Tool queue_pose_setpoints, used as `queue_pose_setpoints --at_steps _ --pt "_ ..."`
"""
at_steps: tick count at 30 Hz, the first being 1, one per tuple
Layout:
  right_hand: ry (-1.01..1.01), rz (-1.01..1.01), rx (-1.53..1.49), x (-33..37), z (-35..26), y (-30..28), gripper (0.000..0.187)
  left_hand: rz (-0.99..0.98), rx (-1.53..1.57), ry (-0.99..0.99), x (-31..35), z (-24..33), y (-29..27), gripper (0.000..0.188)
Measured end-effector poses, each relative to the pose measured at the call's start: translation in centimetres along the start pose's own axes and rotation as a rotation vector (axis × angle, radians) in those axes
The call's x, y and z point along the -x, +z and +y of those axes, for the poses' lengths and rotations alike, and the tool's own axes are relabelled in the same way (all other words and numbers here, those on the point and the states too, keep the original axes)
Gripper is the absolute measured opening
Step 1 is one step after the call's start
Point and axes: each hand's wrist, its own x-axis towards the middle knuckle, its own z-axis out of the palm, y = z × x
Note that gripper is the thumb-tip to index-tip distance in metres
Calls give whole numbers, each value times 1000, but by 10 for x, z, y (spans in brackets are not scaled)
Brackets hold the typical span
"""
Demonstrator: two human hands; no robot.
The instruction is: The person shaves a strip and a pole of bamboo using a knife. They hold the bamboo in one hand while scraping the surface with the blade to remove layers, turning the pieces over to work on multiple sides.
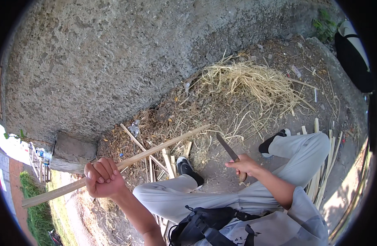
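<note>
Left hand (pixel 100 177) is wrapped tight around a long, pale bamboo strip (pixel 127 162), all fingers curled over the top and the knuckles facing up. The strip is flat-sided, smooth and straw-coloured; from the fist it runs down and out to the left one way, and up and to the right the other way, its far tip ending over the littered ground past the shoe. It sits at a shallow slant, well off the ground.

Right hand (pixel 244 165) is closed on the rounded wooden handle of a knife (pixel 228 150). The blade is narrow, dark, dull grey metal, straight-edged, and it points up and to the left from the grip. Blade and strip are apart, with bare ground between them.

Below the 2 hands, light grey trousers (pixel 221 197), soft and creased, with knees bent; a black shoe with a white rim (pixel 187 168) sits just under the strip between the hands, and a second shoe (pixel 274 139) lies to the right of the knife hand. A black strap bag (pixel 205 225) rests at the lap.

Beyond the knife tip, a tangled heap of stringy yellow shavings (pixel 254 82), curly and fibrous. Cut bamboo slats (pixel 168 158) lie scattered flat under the held strip, and more stand bundled right of the knife arm (pixel 325 164). A rough, pitted grey concrete wall (pixel 127 57) rises behind it all.
</note>
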Motion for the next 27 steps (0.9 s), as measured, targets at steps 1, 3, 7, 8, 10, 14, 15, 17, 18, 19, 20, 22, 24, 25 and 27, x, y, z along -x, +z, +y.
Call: queue_pose_setpoints --at_steps 1,3,7,8,10,14,15,17,18,19,20,22,24,25,27 --pt "-26 66 125 0 1 1 39 -1 -15 4 0 0 4 33" --pt "-184 298 567 -1 4 3 33 -60 -76 -3 0 0 11 32" --pt "-355 427 520 0 3 2 35 -119 -122 -46 -5 -5 23 31" --pt "-373 435 509 0 0 1 35 -129 -133 -65 -7 -9 25 31" --pt "-385 434 469 2 -7 -1 35 -160 -105 -102 -13 -20 30 30" --pt "-329 375 368 7 -22 -4 36 -255 0 -226 -28 -56 32 30" --pt "-307 360 352 8 -22 -4 38 -322 6 -259 -31 -66 31 27" --pt "-294 351 348 7 -20 -2 41 -314 78 -244 -34 -79 28 25" --pt "-275 344 353 6 -17 0 43 -314 109 -238 -35 -82 26 23" --pt "-265 341 352 4 -14 2 44 -277 101 -206 -34 -84 24 21" --pt "-240 331 354 2 -11 4 44 -232 76 -197 -34 -85 22 21" --pt "-241 330 367 -3 -10 10 44 -157 52 -179 -31 -83 20 23" --pt "-236 337 406 -4 -15 17 43 -69 -30 -161 -26 -80 21 25" --pt "-319 324 385 -4 -21 21 42 -9 -71 -146 -23 -80 22 26" --pt "-325 275 402 -1 -36 32 41 32 -111 -116 -17 -78 25 27"
